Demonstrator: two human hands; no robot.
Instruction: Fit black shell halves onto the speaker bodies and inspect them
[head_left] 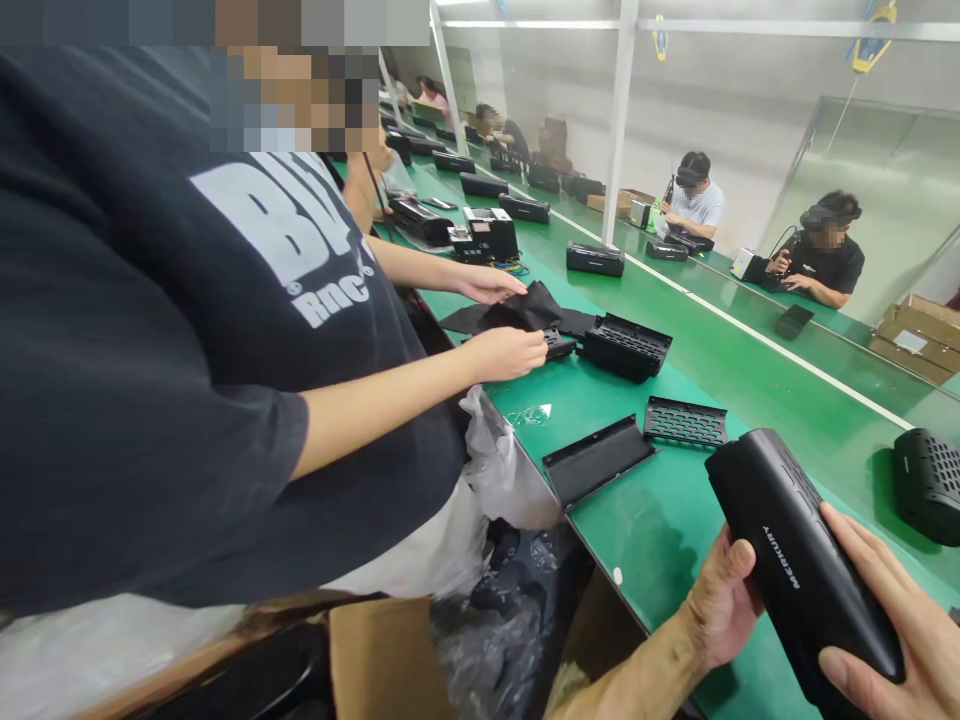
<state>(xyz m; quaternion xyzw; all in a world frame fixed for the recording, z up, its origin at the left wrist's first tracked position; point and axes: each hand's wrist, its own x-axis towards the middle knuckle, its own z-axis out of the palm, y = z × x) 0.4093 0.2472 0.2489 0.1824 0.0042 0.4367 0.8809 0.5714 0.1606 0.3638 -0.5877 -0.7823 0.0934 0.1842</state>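
I hold a long black plastic housing (799, 560) marked with white lettering, above the near edge of the green table (652, 520). My left hand (720, 600) grips its near side with fingers wrapped round it. My right hand (900, 620) clasps its lower end, thumb on the underside and fingers over the top. Just beyond the housing lie a flat black cover (596, 460) and a black vented grille (685, 421).
A co-worker in a black T-shirt stands close on my left; that person's hands (506, 352) handle black cloth and a small part by a vented black shell (626, 345). Another black unit (928, 485) sits at right. Cardboard boxes and plastic bags lie below the table edge. Other workers sit across.
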